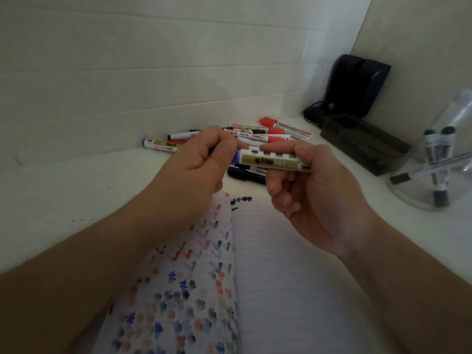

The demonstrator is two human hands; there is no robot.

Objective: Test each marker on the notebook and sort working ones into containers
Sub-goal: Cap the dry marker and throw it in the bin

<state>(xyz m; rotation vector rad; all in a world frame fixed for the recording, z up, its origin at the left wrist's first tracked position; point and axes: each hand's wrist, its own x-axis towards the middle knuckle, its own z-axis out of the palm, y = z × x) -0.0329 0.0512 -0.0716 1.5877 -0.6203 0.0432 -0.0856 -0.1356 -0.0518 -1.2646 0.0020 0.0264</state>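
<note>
The white-barrelled marker with a gold label band [270, 161] is held level in the air above the far edge of the open lined notebook [281, 264]. The black characters on its gold band are too blurred to read. The right hand [314, 190] pinches the barrel between thumb and fingers; the left hand [196, 164] curls its grip round the marker's blue cap [236, 153].

Beyond the notebook, on the white desk [63, 195], lies the pile of loose markers with red, black and blue caps [245, 136]; their labels carry print that cannot be made out. The notebook's left page is covered in red, blue and black test scribbles. To the notebook's right stands a clear plastic cup [431, 172] holding black-capped markers, and behind it a dark translucent rectangular box [362, 144].
</note>
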